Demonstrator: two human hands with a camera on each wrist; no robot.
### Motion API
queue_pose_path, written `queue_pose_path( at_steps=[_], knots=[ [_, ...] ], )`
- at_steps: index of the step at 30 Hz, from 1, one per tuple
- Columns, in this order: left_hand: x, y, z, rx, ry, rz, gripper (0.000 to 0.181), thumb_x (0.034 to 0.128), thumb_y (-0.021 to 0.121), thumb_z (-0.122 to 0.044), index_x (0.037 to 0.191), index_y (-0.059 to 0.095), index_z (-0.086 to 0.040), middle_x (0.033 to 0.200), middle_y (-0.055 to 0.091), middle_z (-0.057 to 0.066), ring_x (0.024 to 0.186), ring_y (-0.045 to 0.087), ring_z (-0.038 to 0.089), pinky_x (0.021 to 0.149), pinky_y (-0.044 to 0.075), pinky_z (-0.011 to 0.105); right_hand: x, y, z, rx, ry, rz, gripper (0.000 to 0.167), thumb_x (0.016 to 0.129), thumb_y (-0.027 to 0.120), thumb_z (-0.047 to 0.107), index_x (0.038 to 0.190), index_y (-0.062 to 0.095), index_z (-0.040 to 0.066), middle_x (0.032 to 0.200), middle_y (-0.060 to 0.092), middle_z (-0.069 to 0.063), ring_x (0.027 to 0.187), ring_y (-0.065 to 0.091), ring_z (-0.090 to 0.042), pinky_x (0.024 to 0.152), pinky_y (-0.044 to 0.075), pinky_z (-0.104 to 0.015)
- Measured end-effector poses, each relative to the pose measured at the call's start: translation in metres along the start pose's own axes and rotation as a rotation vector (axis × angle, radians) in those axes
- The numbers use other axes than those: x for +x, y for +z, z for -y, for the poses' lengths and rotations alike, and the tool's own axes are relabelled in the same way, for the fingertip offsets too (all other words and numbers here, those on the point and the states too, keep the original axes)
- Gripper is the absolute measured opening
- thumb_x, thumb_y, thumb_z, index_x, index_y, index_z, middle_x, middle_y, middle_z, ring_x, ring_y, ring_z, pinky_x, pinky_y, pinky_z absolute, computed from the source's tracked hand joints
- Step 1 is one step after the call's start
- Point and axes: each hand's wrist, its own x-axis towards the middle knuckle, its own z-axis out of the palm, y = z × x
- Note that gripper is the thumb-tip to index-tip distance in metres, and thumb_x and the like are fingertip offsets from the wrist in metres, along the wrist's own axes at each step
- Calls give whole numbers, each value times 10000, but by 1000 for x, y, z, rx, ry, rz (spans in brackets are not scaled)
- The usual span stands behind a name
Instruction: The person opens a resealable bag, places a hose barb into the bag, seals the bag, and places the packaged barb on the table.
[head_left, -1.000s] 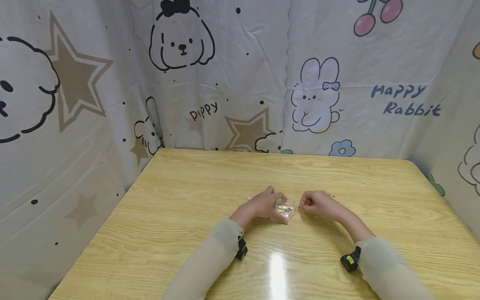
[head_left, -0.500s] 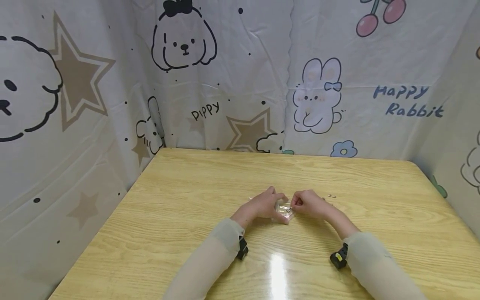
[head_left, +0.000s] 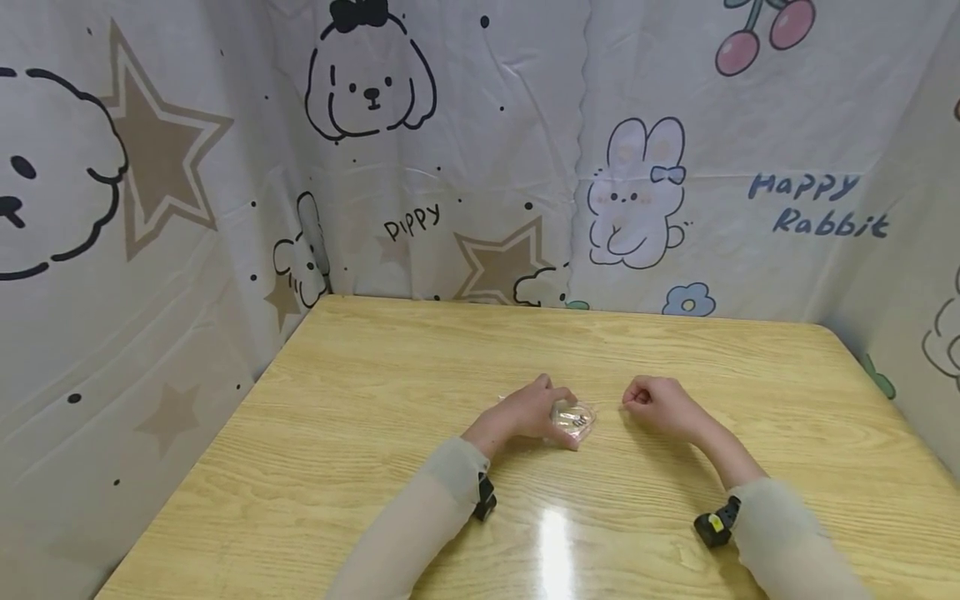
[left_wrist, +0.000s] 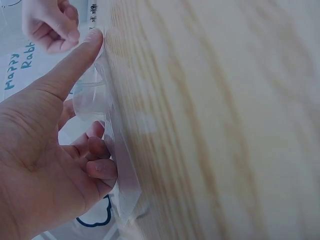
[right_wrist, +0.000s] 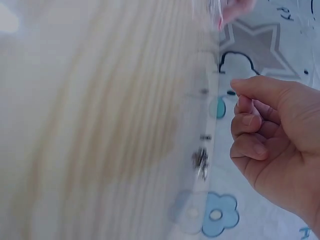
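Note:
A small clear plastic container (head_left: pixel 576 417) with tiny dark and shiny pieces inside sits near the middle of the table. My left hand (head_left: pixel 522 412) holds it from the left, thumb in front and fingers behind. In the left wrist view the container (left_wrist: pixel 90 97) looks like a short round cup, with a flat clear plastic sheet or bag (left_wrist: pixel 125 185) under the hand. To its right, apart from it, my right hand (head_left: pixel 662 407) has curled fingers with the thumb near the index finger. The right wrist view shows no object at its fingertips.
Several tiny metal-looking pieces (right_wrist: pixel 201 161) lie in a small heap on the wooden table (head_left: pixel 420 350) near the right hand, blurred. A printed curtain (head_left: pixel 450 150) stands behind the table and along both sides.
The right hand moved left to the container's edge, then back to the right, away from it. The left hand has stayed around the container.

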Motion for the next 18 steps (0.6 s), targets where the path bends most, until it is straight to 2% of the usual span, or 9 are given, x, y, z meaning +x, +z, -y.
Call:
queue_pose_path(
  at_steps=[9, 13, 18],
  knots=[
    [1, 1, 2, 9, 10, -6, 749, 718, 819, -529, 1359, 542, -256, 1077, 441, 0, 884, 486, 124, 805, 448, 246, -17, -15, -24, -16, 44, -34, 64, 930, 604, 62, 905, 626, 7, 781, 570, -34, 699, 454, -108, 598, 392, -211],
    [2, 2, 2, 14, 12, -4, 750, 720, 815, -535, 1360, 539, -259, 1077, 438, -2, 886, 482, 123, 802, 443, 243, -25, -18, -32, -48, 38, -52, 61, 918, 623, 61, 875, 628, 18, 764, 565, -18, 686, 439, -87, 601, 379, -211],
    [2, 1, 3, 20, 19, -5, 743, 726, 810, -536, 1361, 539, -260, 1085, 442, -2, 883, 480, 119, 800, 443, 244, -34, -22, -37, -63, 33, -36, 52, 913, 627, 56, 865, 631, 36, 759, 562, -6, 678, 431, -65, 603, 377, -214]
  ],
)
